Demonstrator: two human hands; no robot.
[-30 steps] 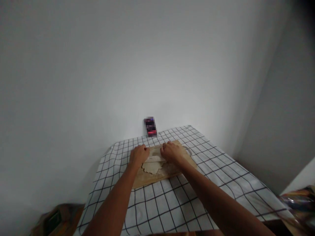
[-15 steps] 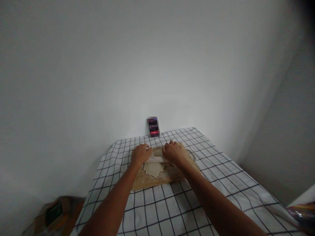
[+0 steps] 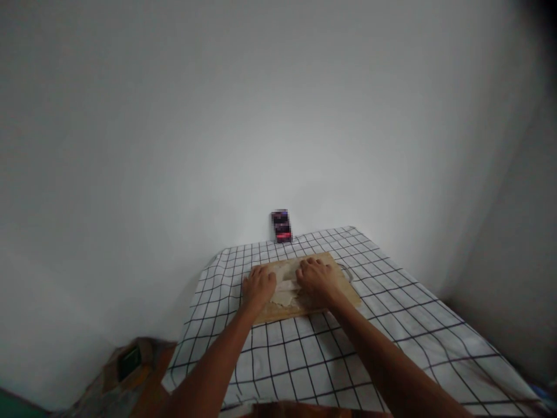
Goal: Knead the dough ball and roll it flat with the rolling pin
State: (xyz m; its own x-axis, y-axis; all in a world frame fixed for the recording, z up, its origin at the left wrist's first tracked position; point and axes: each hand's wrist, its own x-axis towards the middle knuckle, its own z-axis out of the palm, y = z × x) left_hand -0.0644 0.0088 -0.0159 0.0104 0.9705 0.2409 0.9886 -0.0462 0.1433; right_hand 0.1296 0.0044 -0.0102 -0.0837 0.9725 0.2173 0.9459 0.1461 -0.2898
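A floury rolling pin (image 3: pixel 287 285) lies crosswise on a sheet of pale dough (image 3: pixel 286 298). My left hand (image 3: pixel 260 284) is closed over the pin's left end, and my right hand (image 3: pixel 317 280) is closed over its right end. Only the short stretch of pin between them shows. Under the dough is a wooden board (image 3: pixel 272 316) dusted with flour. The dough spreads on both the near and far sides of the pin, with a ragged near edge. My right hand and forearm cover part of it.
A black-and-white checked cloth (image 3: pixel 296 354) covers the table. At the back, a dark blurred-out upright object (image 3: pixel 282 226) leans by the white wall. A grey loop (image 3: pixel 348 273) sticks out at the board's right. Below left, a box (image 3: pixel 128 363) sits beside the table.
My hands have rolled the pin nearer to me over the dough, and less dough shows on the near side. The view has shifted a little to the left.
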